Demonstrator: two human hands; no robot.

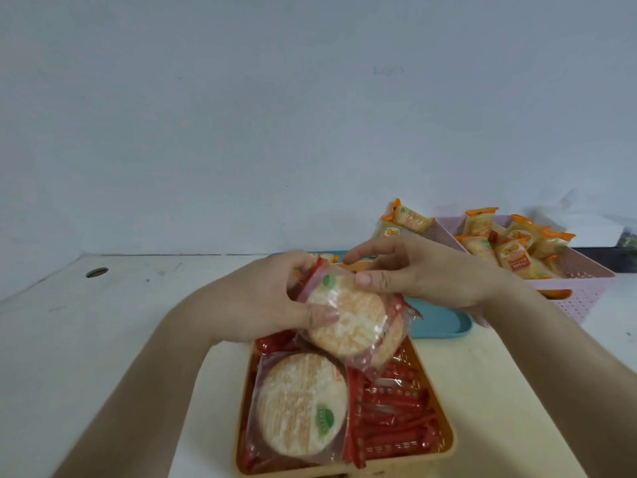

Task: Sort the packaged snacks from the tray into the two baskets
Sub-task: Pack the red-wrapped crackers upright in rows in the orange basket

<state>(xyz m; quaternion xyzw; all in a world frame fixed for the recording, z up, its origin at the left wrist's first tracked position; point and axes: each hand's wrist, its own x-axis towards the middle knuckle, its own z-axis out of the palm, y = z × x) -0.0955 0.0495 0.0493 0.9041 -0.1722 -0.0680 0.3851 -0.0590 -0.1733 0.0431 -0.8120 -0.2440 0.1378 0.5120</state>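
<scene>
Both hands hold 1 round cracker packet (348,322). The left hand (265,298) grips its left edge, thumb on the front. The right hand (424,270) pinches its top edge. Directly below the hands is the orange basket (444,429), holding a second cracker packet (303,405). Just beyond the hands lies the blue tray (441,322). The pink basket (582,291) stands behind the right wrist.
</scene>
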